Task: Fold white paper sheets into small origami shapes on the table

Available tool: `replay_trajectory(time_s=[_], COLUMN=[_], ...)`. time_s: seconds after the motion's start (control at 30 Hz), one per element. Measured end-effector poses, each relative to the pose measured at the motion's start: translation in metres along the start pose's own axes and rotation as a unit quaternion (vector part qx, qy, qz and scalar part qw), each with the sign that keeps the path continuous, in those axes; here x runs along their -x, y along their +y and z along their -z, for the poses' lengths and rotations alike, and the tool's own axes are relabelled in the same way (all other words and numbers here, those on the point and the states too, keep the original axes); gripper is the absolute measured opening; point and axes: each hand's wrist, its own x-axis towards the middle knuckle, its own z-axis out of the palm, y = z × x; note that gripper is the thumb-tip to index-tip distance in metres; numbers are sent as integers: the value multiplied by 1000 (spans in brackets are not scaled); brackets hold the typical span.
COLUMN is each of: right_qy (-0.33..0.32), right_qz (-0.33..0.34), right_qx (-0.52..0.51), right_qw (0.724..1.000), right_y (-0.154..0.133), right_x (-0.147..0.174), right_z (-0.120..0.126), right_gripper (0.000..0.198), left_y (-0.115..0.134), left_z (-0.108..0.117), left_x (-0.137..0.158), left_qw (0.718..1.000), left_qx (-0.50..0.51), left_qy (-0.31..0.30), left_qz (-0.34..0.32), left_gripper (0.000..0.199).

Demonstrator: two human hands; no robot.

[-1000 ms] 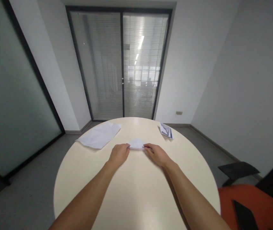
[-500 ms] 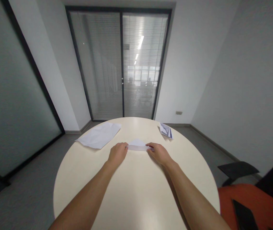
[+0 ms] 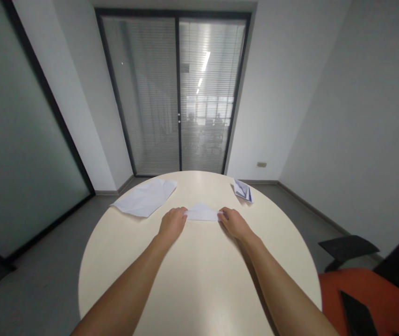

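Pinching: left hand [image 3: 173,221] and right hand [image 3: 235,223] grip opposite ends of the white peaked folded paper [image 3: 202,213].
Round cream bench [image 3: 199,270]: beneath the paper, which sits between both hands.
Paper: uneven pulling could skew or tear it.

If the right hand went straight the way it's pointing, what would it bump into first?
Most likely the folded white paper: the right hand is right at its right end. Exact depth is hard to judge here.
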Motion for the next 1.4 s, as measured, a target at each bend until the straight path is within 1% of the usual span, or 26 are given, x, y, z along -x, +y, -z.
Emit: replay_trajectory(time_s=[0.2, 0.43, 0.63, 0.77, 0.93, 1.0, 1.1, 1.17, 1.27, 1.3, 1.4], right_qy=[20, 49, 63, 71, 71, 67, 63, 60, 53, 51, 53], right_qz=[-29, -36, -38, -31, -29, -28, -29, -32, -30, -28, -26], right_qx=[2, -5, 5, 18, 30, 33, 37, 40, 43, 44, 49], right_qw=[999, 998, 997, 997, 997, 997, 997, 997, 997, 997, 997], right_y=[4, 8, 9, 7, 5, 4, 4, 4, 5, 5, 5], right_x=[-5, -8, -8, -7, -7, -7, -7, -7, -7, -7, -7], right_z=[-7, -13, -15, -15, -14, -13, -12, -12, -12, -12, -12], right_gripper=[31, 27, 27, 26, 25, 24, 23, 23, 24, 24, 24], left_y=[-2, -4, -5, -3, -2, -3, -4, -1, 8, 12, 24], left_z=[-5, -10, -12, -13, -11, -11, -14, -16, -16, -15, -9], left_x=[-1, -3, -5, -3, -2, -3, -6, -5, 0, 3, 10], left_qw=[1000, 1000, 1000, 999, 998, 996, 993, 989, 979, 977, 979], left_qx=[5, 9, 17, 18, -18, -17, 11, 37, 55, 46, 1], left_qy=[7, 1, 9, 27, 63, 78, 81, 61, 15, 6, -2], left_qz=[-11, 0, -1, -1, -9, -26, -82, -128, -196, -210, -205], left_gripper=[23, 22, 24, 31, 38, 42, 44, 41, 35, 35, 35])
